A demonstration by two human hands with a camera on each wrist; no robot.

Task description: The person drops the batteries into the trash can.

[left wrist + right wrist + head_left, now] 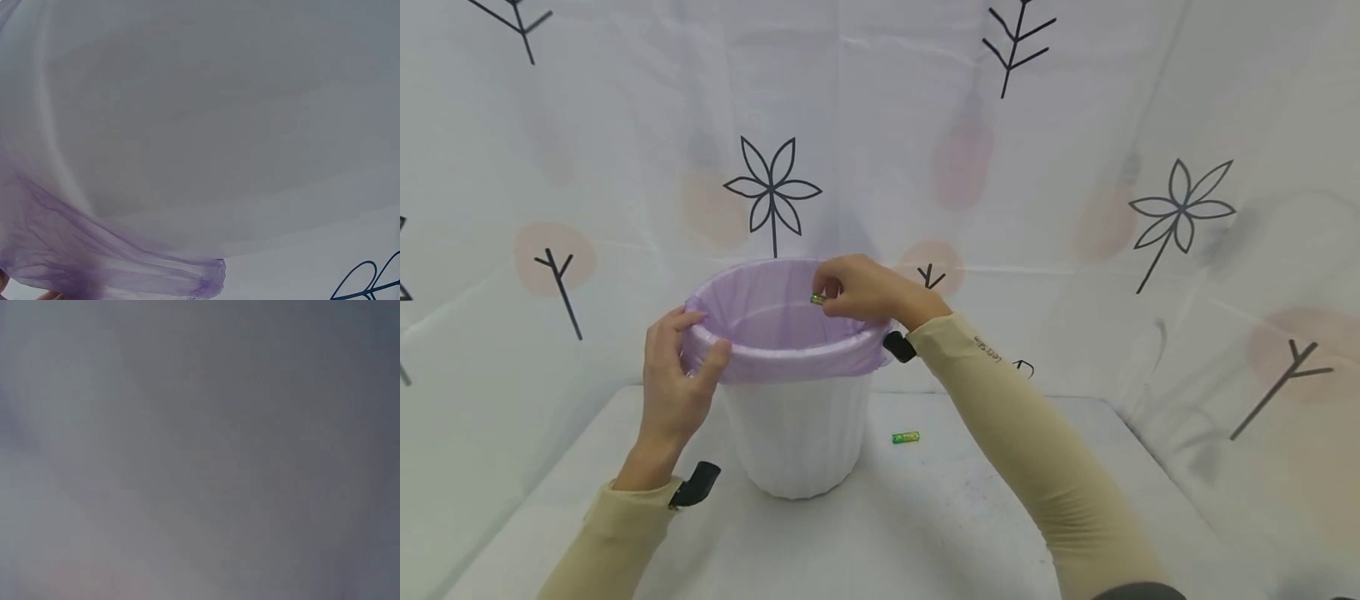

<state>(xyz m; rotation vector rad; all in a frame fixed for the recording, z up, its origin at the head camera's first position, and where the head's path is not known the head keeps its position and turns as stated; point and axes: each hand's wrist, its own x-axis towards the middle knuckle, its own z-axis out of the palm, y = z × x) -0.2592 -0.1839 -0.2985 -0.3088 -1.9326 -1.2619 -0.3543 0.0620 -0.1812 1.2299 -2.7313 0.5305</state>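
Observation:
A white trash bin (797,437) stands upright, a purple bin liner (805,364) folded down over its rim. My left hand (673,383) grips the bin's left side at the lined rim, thumb at the front and fingers at the far left. Over the bin's mouth, my right hand (865,289) pinches a small green battery (817,298) between thumb and fingers. A second green battery (906,437) lies to the right of the bin. In the left wrist view the bin wall (219,144) and the purple liner (125,269) fill most of the picture. The right wrist view is a grey blur.
The bin stands on a table with a white cover (940,517). Behind and at both sides hangs a white curtain (865,125) printed with dark flowers, twigs and pale blots.

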